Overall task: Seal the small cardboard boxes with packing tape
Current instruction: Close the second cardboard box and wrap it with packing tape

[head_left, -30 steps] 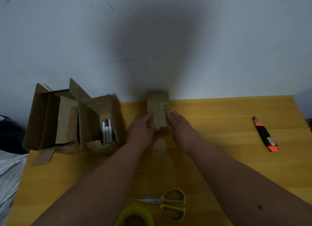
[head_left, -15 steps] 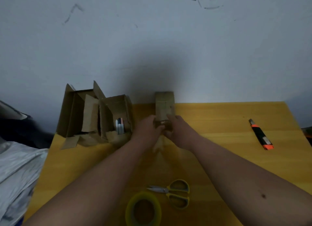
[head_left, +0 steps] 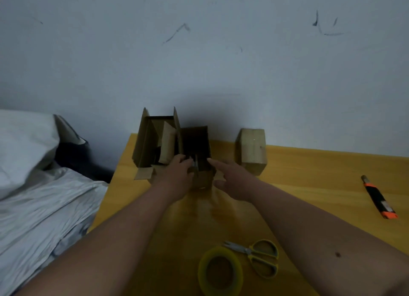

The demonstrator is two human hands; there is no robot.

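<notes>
A closed small cardboard box stands on end against the wall, with no hand on it. To its left is an open small cardboard box with pens inside, dark and hard to make out. My left hand curls its fingers over this box's near left rim. My right hand reaches for the near right corner with straight fingers, the index tip at the rim. A yellow tape roll lies near the front edge of the yellow table.
A larger open carton with raised flaps stands just left of the open box, at the table's left edge. Yellow scissors lie beside the tape. An orange and black utility knife lies at the right. White bedding fills the left.
Both hands have left the closed box and moved left to the open box. The view has swung left, so the closed box now appears right of the hands.
</notes>
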